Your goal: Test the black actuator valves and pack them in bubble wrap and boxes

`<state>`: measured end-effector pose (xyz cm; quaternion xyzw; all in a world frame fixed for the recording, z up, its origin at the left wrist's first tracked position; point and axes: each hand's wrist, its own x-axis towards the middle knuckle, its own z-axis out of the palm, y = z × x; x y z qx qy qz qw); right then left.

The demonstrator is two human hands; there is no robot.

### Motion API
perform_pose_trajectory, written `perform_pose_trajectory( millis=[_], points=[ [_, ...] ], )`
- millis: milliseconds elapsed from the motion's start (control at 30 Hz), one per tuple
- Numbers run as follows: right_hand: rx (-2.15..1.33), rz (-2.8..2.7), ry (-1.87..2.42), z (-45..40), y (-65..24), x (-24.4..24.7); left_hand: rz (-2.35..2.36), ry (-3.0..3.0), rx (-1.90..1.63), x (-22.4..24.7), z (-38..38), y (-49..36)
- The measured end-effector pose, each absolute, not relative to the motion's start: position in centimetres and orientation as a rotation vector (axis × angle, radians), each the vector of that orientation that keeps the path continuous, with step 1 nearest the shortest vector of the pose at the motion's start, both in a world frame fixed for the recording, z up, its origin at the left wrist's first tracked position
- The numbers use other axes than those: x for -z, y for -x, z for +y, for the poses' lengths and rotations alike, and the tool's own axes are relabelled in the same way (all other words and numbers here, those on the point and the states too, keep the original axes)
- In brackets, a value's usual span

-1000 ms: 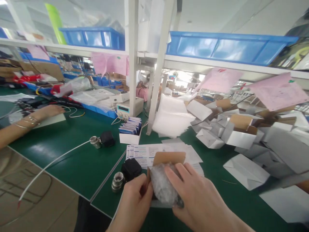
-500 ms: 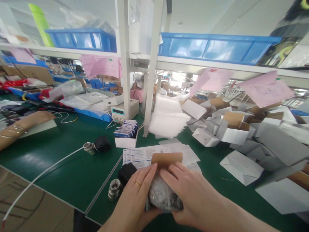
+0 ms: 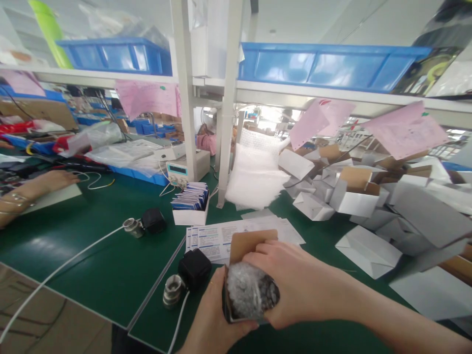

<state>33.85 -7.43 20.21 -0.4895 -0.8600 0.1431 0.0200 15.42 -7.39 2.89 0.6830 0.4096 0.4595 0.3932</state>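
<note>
A small cardboard box (image 3: 253,240) stands near the table's front edge with its brown flap raised. Inside it sits a bubble-wrapped item (image 3: 245,290), dark metal showing through at the right. My left hand (image 3: 217,314) wraps the box's left side and lower front. My right hand (image 3: 283,275) curls over the right side, fingers at the flap and the wrapped item. Left of the box lies a black valve actuator (image 3: 194,269) with a metal fitting (image 3: 172,291) and a white cable. Printed sheets (image 3: 217,238) lie behind the box.
White folded boxes (image 3: 356,196) are heaped at the right. Bubble-wrap sheets (image 3: 254,177) and a box of booklets (image 3: 190,209) stand behind. Another actuator (image 3: 153,220) lies left of centre. Another person's hand (image 3: 55,182) is at far left. A shelf with blue bins (image 3: 324,66) crosses above.
My left hand has moved down from the flap to the box's side. My right hand has shifted slightly, and more of the wrapped item and the actuator's cable now show.
</note>
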Motion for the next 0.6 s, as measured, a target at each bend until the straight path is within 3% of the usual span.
perform_pose_trajectory(
  millis=[233, 433, 600],
  points=[
    [-0.425, -2.681, 1.565, -8.2, -33.2, -18.5, 1.112, -1.97, -1.08, -2.6, -7.0, -13.0],
    [-0.279, -2.623, 1.492, -11.1, -35.8, -20.0, 0.903, -2.608, -1.364, -8.8, -7.0, -10.0],
    [-0.306, -2.704, 1.403, -10.6, -36.3, -20.5, 0.608, -3.039, -1.111, -12.6, -6.9, -13.2]
  ],
)
